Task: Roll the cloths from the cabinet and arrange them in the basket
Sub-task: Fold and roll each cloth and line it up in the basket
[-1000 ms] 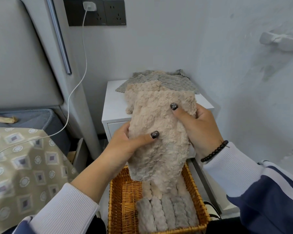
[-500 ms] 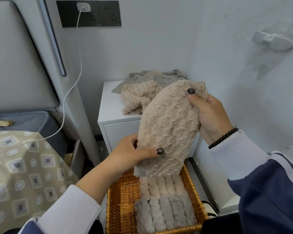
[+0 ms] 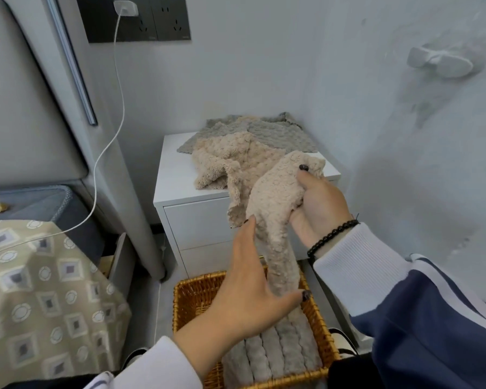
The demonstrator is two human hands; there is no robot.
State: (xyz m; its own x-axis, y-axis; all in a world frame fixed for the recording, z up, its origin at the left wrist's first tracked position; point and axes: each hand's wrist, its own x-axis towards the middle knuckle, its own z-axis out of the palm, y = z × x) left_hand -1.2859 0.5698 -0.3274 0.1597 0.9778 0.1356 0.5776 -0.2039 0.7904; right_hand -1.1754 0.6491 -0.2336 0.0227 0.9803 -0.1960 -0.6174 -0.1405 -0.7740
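The right hand (image 3: pixel 319 204) is gripping the upper end of a beige cloth (image 3: pixel 275 217), thumb pressing into the fleece at the top and fingers curling round behind it. The cloth is hanging down in a narrow, bunched length above the basket (image 3: pixel 185 299), which is sitting on the floor at six o'clock from the cabinet (image 3: pixel 197 220). The left hand (image 3: pixel 250 287) is lying against the hanging cloth with fingers straight and spread, the thumb crossing in front of its lower end; whether the thumb is pinching it is unclear. In the basket, rolled cloths (image 3: pixel 275 352), grey and beige, are lying side by side in a row. On the cabinet top, at twelve o'clock from the hands, a loose beige cloth (image 3: pixel 230 161) is lying crumpled over a flat grey cloth (image 3: pixel 275 133), one corner drooping over the front edge.
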